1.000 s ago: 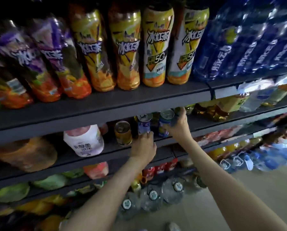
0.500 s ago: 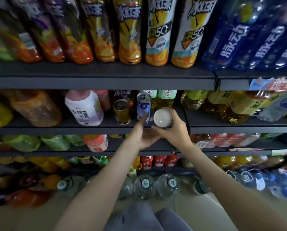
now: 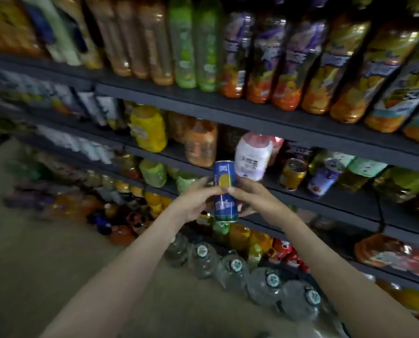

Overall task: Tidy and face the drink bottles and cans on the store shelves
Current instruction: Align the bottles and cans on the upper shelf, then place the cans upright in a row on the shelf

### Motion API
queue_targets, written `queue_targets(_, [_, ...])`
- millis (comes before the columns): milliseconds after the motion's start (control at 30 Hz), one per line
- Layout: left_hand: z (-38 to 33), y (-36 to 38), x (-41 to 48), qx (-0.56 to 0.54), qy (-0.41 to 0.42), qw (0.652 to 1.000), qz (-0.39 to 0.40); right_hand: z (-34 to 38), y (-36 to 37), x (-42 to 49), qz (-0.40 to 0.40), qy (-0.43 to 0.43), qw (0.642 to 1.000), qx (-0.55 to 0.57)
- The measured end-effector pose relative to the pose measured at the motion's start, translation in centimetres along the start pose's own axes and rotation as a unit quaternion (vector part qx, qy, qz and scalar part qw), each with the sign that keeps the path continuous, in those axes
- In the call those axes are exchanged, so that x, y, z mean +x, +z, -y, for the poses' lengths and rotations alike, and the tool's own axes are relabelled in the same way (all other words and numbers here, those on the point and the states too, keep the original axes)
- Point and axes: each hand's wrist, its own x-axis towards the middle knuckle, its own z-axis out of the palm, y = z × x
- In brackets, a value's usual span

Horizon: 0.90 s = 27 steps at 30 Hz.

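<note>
Both hands meet on one can point(image 3: 224, 179). The left hand point(image 3: 193, 203) curls its fingers point(image 3: 203, 187) round the can's left side. The right hand point(image 3: 257, 198) pinches the right side between thumb and fingers, so the grip is narrow and filled by the can. The can is blue with a yellow patch. It stands nearly upright in the air, out in front of the shelf point(image 3: 337, 203) and clear of its front edge.

Just behind its top sits a white bottle point(image 3: 251, 158), tilted, near that edge. To the right a gold can point(image 3: 292, 173) and a purple can point(image 3: 324, 179) stand side by side, with a narrow dark strip of bare shelf between the bottle and the gold can. The edge of the shelf above runs close over these tops.

Below the forearms, water jugs point(image 3: 235, 267) line the foot of the shelving. To the left the floor point(image 3: 33, 240) lies open. Much of the view is blurred.
</note>
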Motion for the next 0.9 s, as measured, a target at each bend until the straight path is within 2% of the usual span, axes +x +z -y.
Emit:
queue_targets(200, [-5.6,-17.1,-6.2,0.075,0.098,0.989,-0.086,8.1,15.9,8.8,0.034,-0.042,0.999,-0.002])
queue_targets(333, [-10.2,-25.8,-9.1,0.12,0.159,0.972,-0.123,13.4,24.0,13.4,0.051,-0.088,0.995,0.003])
queue_targets(533, [-17.5,-36.1,-10.3,0.161,0.218,0.955,-0.118,22.4,31.5,19.5,0.038,-0.186,0.982,0.001])
queue_targets(700, [-23.1,-45.1,-8.4,0.186,0.25,0.937,-0.155,29.4,36.9,26.3,0.02,-0.254,0.967,0.01])
queue_targets(833, [-28.4,-52.6,-6.2,0.191,0.323,0.908,-0.186,34.6,41.6,33.2,0.017,-0.32,0.947,0.007])
queue_targets(900, [-31.3,-56.4,-5.4,0.197,0.366,0.883,-0.217,37.5,44.2,36.9,0.014,-0.352,0.936,-0.008])
